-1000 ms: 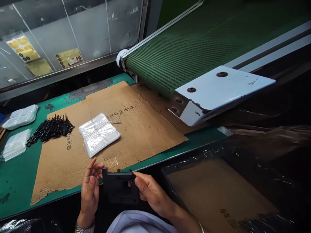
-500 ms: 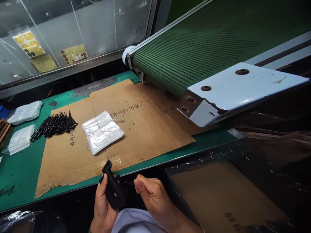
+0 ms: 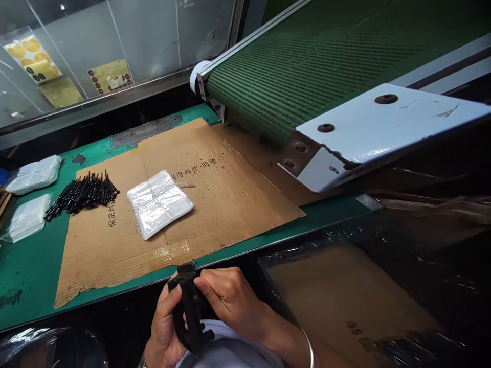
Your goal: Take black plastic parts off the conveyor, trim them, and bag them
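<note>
The left hand [image 3: 164, 327] grips the black plastic bracket [image 3: 187, 309] near the front edge of the green worktable [image 3: 30, 276]. The right hand [image 3: 232, 299] is curled at the bracket's upper end; whether its fingers grasp anything cannot be determined. A pile of black pins [image 3: 82, 194] lies left of the tied plastic-bag stack [image 3: 161, 204] on the cardboard sheet [image 3: 238, 214].

Dim, uneven light, with deep shadow filling the lower right. Glare streaks the white bundle [image 3: 159, 204] and the clear plastic [image 3: 86, 343] at lower left. The black part [image 3: 191, 313] loses detail in darkness; the green belt [image 3: 291, 76] blurs softly toward the upper right.
</note>
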A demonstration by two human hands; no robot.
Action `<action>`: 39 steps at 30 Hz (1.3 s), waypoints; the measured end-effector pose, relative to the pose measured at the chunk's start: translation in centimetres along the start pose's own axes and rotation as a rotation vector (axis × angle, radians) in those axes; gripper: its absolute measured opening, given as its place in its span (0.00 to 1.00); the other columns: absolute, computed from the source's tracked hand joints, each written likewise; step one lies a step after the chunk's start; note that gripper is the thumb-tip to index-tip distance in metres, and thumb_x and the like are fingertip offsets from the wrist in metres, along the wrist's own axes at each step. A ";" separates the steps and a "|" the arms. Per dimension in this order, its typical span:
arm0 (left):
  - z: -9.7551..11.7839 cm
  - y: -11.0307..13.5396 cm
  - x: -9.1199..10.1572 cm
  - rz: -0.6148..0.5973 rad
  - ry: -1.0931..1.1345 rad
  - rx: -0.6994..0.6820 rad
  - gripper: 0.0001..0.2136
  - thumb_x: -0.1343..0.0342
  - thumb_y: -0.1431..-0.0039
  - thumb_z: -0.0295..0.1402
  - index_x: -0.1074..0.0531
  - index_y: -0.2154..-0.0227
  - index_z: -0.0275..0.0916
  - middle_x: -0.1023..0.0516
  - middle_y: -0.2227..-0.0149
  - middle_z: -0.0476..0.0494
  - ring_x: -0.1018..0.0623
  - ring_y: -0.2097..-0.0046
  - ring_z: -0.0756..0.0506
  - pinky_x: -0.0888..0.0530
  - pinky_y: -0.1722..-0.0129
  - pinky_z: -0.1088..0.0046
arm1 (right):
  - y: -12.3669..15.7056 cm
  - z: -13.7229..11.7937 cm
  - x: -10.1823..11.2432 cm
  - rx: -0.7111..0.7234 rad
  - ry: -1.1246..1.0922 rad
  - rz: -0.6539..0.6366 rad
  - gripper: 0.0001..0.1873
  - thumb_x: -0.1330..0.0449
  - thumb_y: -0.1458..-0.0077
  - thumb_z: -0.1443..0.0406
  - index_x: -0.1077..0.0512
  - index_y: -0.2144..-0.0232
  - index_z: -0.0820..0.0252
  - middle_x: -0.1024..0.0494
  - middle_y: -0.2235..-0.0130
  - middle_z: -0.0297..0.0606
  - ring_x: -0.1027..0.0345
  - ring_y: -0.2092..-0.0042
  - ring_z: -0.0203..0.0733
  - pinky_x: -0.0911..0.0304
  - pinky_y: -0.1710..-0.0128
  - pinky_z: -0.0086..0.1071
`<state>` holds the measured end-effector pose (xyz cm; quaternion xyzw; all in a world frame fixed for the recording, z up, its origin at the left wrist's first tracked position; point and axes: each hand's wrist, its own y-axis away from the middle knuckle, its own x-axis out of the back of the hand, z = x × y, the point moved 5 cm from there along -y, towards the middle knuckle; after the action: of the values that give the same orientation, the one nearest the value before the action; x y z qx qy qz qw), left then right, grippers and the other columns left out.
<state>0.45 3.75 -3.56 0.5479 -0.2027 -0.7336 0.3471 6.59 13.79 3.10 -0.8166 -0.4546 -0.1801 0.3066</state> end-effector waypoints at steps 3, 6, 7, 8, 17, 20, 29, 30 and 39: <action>0.0 -0.3 0.2 0.029 0.050 0.002 0.09 0.31 0.65 0.27 0.26 0.79 0.36 0.32 0.83 0.53 0.36 0.84 0.59 0.37 0.85 0.86 | 0.5 -0.5 -0.3 0.055 0.072 -0.030 0.28 0.64 0.35 0.59 0.39 0.83 0.61 0.38 0.84 0.30 0.48 0.82 0.29 0.54 0.80 0.27; 0.1 -0.6 0.3 0.028 0.114 0.011 0.10 0.31 0.65 0.27 0.26 0.79 0.35 0.34 0.84 0.56 0.39 0.84 0.60 0.40 0.86 0.88 | 1.5 -1.3 -0.7 0.125 0.152 -0.063 0.29 0.67 0.34 0.60 0.38 0.82 0.61 0.37 0.83 0.30 0.46 0.82 0.30 0.54 0.79 0.28; 0.2 -0.6 0.3 0.027 0.123 0.010 0.10 0.31 0.65 0.27 0.26 0.77 0.35 0.35 0.84 0.56 0.39 0.84 0.60 0.40 0.86 0.88 | 1.8 -1.5 -0.8 0.142 0.178 -0.074 0.30 0.68 0.34 0.60 0.38 0.82 0.61 0.37 0.83 0.30 0.45 0.81 0.30 0.53 0.79 0.28; 0.3 -0.6 0.3 0.030 0.122 0.007 0.11 0.30 0.66 0.27 0.26 0.76 0.35 0.35 0.84 0.57 0.39 0.84 0.60 0.40 0.86 0.89 | 2.2 -1.8 -0.8 0.156 0.204 -0.084 0.30 0.68 0.34 0.60 0.38 0.82 0.61 0.36 0.83 0.31 0.45 0.81 0.31 0.53 0.78 0.29; 2.1 0.7 0.1 0.261 -0.158 -0.291 0.17 0.30 0.66 0.35 0.32 0.74 0.38 0.34 0.84 0.58 0.37 0.85 0.58 0.39 0.86 0.87 | 3.1 -1.1 -0.2 0.132 0.066 -0.108 0.31 0.69 0.34 0.58 0.40 0.82 0.61 0.38 0.84 0.29 0.45 0.81 0.29 0.54 0.78 0.29; 2.1 1.0 -0.1 0.289 -0.171 -0.304 0.19 0.30 0.67 0.35 0.32 0.73 0.38 0.33 0.83 0.58 0.35 0.84 0.57 0.37 0.86 0.86 | 3.0 -0.3 0.0 0.091 0.021 -0.070 0.29 0.67 0.34 0.58 0.41 0.83 0.60 0.41 0.84 0.29 0.49 0.82 0.29 0.56 0.80 0.29; 2.0 1.3 0.1 0.289 -0.175 -0.278 0.20 0.31 0.65 0.36 0.32 0.69 0.39 0.29 0.80 0.55 0.31 0.82 0.55 0.35 0.85 0.84 | 3.2 1.3 -0.3 -0.057 -0.112 -0.034 0.26 0.62 0.35 0.57 0.49 0.84 0.59 0.50 0.83 0.26 0.56 0.81 0.28 0.58 0.81 0.28; 2.0 1.4 0.1 0.288 -0.178 -0.285 0.20 0.31 0.65 0.36 0.32 0.68 0.39 0.29 0.80 0.55 0.31 0.83 0.55 0.35 0.86 0.84 | 3.2 1.4 -0.3 -0.073 -0.121 -0.017 0.25 0.62 0.35 0.58 0.49 0.84 0.59 0.51 0.82 0.26 0.56 0.81 0.28 0.58 0.81 0.27; 1.1 1.0 -0.3 0.196 -0.219 -0.307 0.19 0.33 0.60 0.35 0.31 0.63 0.41 0.32 0.81 0.57 0.36 0.85 0.59 0.39 0.86 0.86 | 2.1 1.1 -0.5 -0.182 -0.136 0.052 0.25 0.61 0.36 0.58 0.48 0.84 0.59 0.47 0.83 0.26 0.54 0.81 0.28 0.56 0.81 0.26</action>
<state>-0.27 3.15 -2.33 0.3834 -0.1773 -0.7738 0.4720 8.14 13.36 1.24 -0.8630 -0.4347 -0.1569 0.2041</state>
